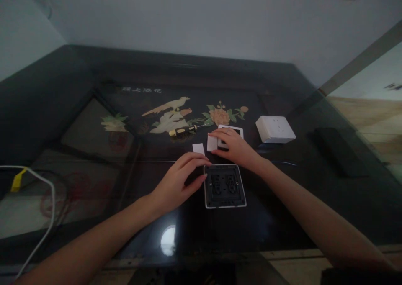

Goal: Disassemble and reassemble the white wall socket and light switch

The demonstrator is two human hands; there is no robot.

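Note:
A square switch base (225, 186), black inside with a white rim, lies on the dark glossy table (141, 234). At its upper left corner is my left hand (179, 178), fingers curved and thumb apart, touching the edge. My right hand (234, 147) pinches a small white rectangular piece (212, 143) between thumb and fingers, farther back. Beneath and behind that hand lies a white square frame (230, 128). Another white piece (198, 149) rests just beyond my left fingertips. A yellow and black screwdriver (182, 131) lies behind, its shaft pointing right.
A white socket box (275, 129) stands on the right side of the table. At the left, a white cable (52, 201) with a yellow tag (17, 180) runs toward the front. The wall rises behind the table's back edge.

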